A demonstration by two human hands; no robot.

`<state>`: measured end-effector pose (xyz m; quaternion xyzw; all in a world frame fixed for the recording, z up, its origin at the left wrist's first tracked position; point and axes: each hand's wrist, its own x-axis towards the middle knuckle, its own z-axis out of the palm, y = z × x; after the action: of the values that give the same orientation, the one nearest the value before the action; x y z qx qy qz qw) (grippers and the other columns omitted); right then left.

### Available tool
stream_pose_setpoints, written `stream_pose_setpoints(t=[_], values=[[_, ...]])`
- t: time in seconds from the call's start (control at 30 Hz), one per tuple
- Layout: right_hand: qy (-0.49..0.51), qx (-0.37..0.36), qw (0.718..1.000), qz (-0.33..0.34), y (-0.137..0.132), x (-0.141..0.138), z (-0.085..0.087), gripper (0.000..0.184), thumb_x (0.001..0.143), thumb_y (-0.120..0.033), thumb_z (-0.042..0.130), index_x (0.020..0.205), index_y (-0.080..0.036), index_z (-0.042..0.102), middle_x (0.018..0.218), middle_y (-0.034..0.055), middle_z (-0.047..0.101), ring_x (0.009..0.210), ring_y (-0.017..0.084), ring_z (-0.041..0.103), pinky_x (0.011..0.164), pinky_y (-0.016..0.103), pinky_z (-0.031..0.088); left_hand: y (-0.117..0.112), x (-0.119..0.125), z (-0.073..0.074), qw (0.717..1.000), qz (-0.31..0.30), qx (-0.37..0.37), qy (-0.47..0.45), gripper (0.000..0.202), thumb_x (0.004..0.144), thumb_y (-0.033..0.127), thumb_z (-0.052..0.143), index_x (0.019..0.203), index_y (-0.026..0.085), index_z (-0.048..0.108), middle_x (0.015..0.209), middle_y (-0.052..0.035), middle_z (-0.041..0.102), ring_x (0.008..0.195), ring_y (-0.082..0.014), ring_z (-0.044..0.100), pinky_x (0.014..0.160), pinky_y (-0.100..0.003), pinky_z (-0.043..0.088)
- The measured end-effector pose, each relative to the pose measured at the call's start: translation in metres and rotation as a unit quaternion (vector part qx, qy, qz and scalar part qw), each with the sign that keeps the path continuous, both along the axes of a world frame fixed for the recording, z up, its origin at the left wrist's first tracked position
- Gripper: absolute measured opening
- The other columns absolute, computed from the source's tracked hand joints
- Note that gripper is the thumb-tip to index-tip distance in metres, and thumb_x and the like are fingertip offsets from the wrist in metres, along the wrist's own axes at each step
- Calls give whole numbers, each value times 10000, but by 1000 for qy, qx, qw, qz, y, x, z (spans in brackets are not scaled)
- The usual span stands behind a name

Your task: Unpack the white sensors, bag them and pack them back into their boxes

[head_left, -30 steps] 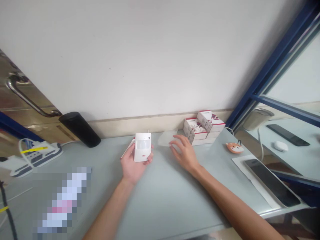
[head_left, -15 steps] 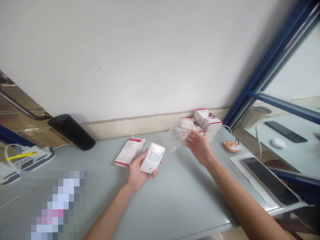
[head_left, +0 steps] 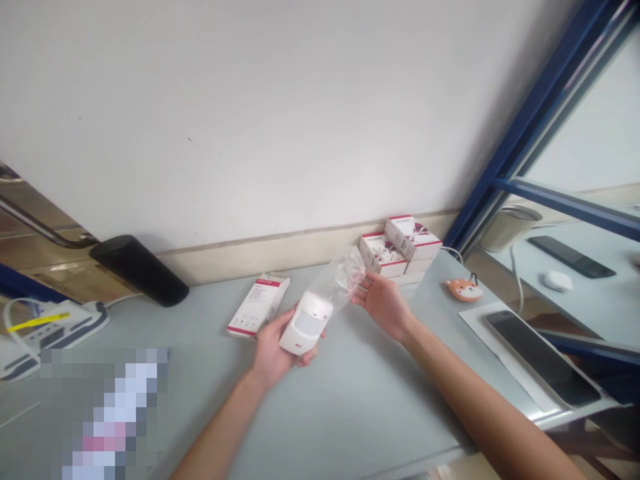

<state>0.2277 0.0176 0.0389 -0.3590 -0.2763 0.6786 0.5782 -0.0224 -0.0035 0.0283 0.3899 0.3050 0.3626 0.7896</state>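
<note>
A white motion detector (head_left: pixel 306 325) with a pale sensor window rests in my left hand (head_left: pixel 277 348), whose fingers wrap around its body. Just to its right, my right hand (head_left: pixel 384 303) has its fingers curled on a clear plastic bag (head_left: pixel 345 273). The bag's near end lies against the top of the detector; whether it is around the detector or merely beside it, I cannot tell. Left of the detector, a white and red carton (head_left: pixel 260 303) lies on the table. Behind my right hand stand several small white and red boxes (head_left: pixel 414 237).
A black cylindrical object (head_left: pixel 140 270) leans by the wall at left, near a power strip (head_left: pixel 75 327). At right are an orange animal-faced pouch (head_left: pixel 465 289) and a phone (head_left: pixel 543 357) on white paper. A blue-framed glass pane (head_left: pixel 565 213) borders the right side.
My right hand has moved left and slightly down, bringing the plastic bag from in front of the boxes to the top of the detector. The left hand keeps its hold.
</note>
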Motion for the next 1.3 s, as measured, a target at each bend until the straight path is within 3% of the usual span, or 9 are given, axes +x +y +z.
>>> stream_pose_setpoints(t=[0.23,0.33,0.43,0.57,0.7,0.8,0.9,1.07,1.3], values=[[-43,14,998,-34,3,-2,-1,365,889,-570,685,1021,-234,736,995,42,761,806,185,680,743,312,549,1,0,-1,1000,12,-6,-17,364,1032,495,438,1253,238,571,933,-95,740,457,-181,603,461,-283,366],[-72,42,997,2,0,-10,-8,540,924,-716,576,1120,-236,728,1106,81,759,977,237,695,827,353,554,1,1,-2,1000,14,-14,-11,348,1024,493,460,1181,208,583,925,-103,741,456,-184,607,450,-286,368],[-147,118,980,59,-14,-27,-11,531,933,-697,608,1193,-243,696,1233,85,720,1120,252,666,953,386,536,0,2,-5,1000,21,-10,-11,331,1012,484,483,1118,191,594,874,-92,736,462,-190,606,449,-293,380],[-176,170,960,137,-34,-50,-11,484,939,-603,673,1258,-250,585,1126,61,712,843,204,704,844,394,569,0,3,-14,1000,15,16,-12,331,1003,469,507,1073,170,632,734,-67,706,557,-231,670,493,-299,435],[-239,211,944,79,-36,-52,-12,423,951,-525,671,1239,-235,562,1157,73,700,899,213,695,865,393,561,4,1,-25,995,74,69,-2,313,979,401,561,1178,183,668,1063,-99,767,926,-275,737,739,-352,559],[-371,256,892,16,-33,-42,-14,366,950,-388,680,1264,-233,573,1214,81,695,1059,237,647,991,417,507,5,0,-29,979,120,159,51,384,977,391,592,1316,220,651,1399,-81,673,1287,-310,617,1040,-397,506],[-459,286,841,16,-33,-35,-15,375,958,-334,668,1305,-239,564,1243,92,695,1065,250,639,991,427,500,2,2,-24,953,142,232,131,472,993,462,585,1423,266,595,1529,-72,584,1434,-333,507,1171,-442,428],[-475,278,832,65,-30,-32,-19,518,989,-383,652,1453,-246,469,1317,102,690,1118,256,658,1009,423,510,1,8,-18,898,207,289,262,455,979,532,621,1342,258,636,1434,-108,657,1346,-313,609,1118,-424,506],[-514,305,796,92,-26,-24,-14,456,974,-387,691,1396,-257,580,1361,99,701,1216,291,673,1048,429,504,19,-9,-31,869,140,350,320,496,936,536,682,1321,226,642,1347,-136,710,1244,-298,684,1046,-418,565]])
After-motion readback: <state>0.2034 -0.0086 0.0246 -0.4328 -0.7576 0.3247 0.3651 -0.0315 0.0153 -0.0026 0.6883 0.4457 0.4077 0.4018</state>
